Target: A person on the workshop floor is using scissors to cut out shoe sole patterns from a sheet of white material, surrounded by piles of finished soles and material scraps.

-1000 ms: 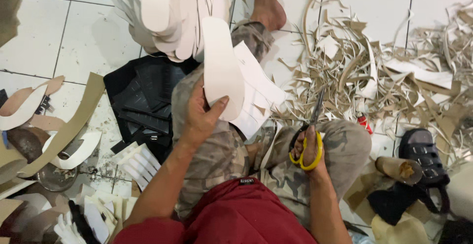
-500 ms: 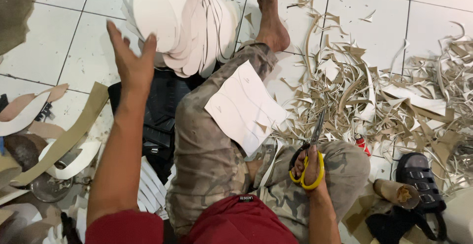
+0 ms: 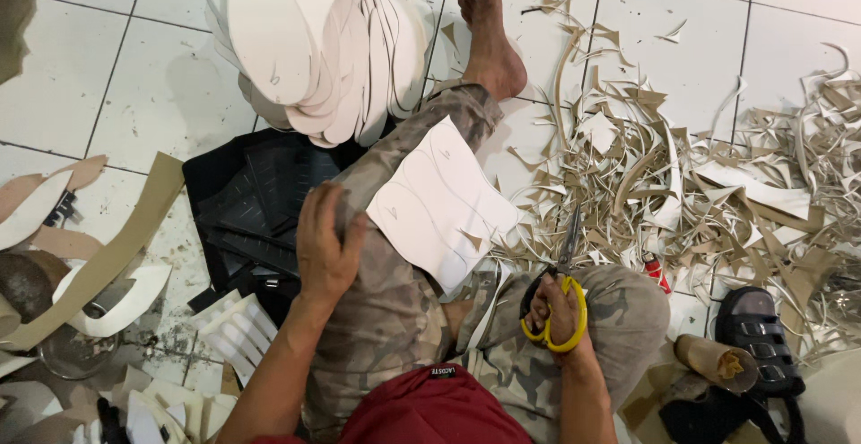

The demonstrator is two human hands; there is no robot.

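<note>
I sit on a tiled floor in camouflage trousers. My left hand rests on my left knee, fingers curled, holding nothing. Beside it a stack of white cut sheets marked with sole outlines lies across my leg. My right hand grips yellow-handled scissors on my right thigh, blades pointing away toward the scraps. A tall pile of white cut-out insoles stands ahead on the floor, next to my bare foot.
A heap of beige and white offcut strips covers the floor at the right. A black mat lies under my left leg. A black sandal, a cardboard roll and more cut pieces lie around.
My left hand let go of the white sheets, rose up toward the insole pile, then came down onto my knee. The sheets now lie on my leg. The scissors hand stayed put.
</note>
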